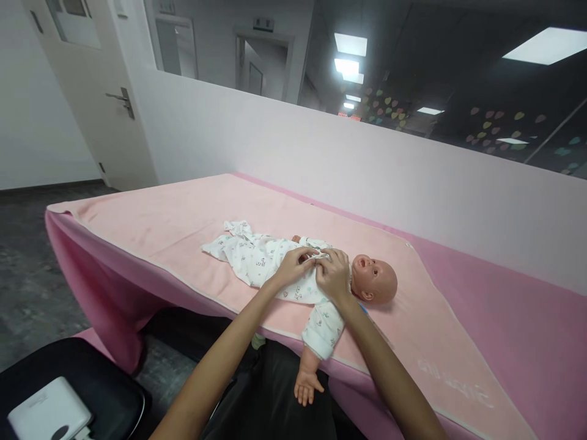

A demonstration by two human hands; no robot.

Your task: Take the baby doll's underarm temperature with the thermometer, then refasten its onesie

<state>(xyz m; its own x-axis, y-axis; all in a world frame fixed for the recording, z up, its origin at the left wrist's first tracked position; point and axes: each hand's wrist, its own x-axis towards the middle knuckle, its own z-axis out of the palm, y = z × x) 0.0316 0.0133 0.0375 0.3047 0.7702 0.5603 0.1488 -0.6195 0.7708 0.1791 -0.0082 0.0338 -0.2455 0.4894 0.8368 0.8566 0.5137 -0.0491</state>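
A white device [48,415] is sitting on a black seat [105,382], near left. My left hand [293,267] and right hand [334,276] are touching, both pinching the romper [257,260] at the chest of the doll [373,280], which is lying face-up on the blanket-covered desk [527,330], head right.

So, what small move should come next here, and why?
Probably press the pinched edges together at the collar: the left hand and right hand both pinch the white garment on the doll, fingertips meeting at the chest just below its neck. The fastening itself is hidden.
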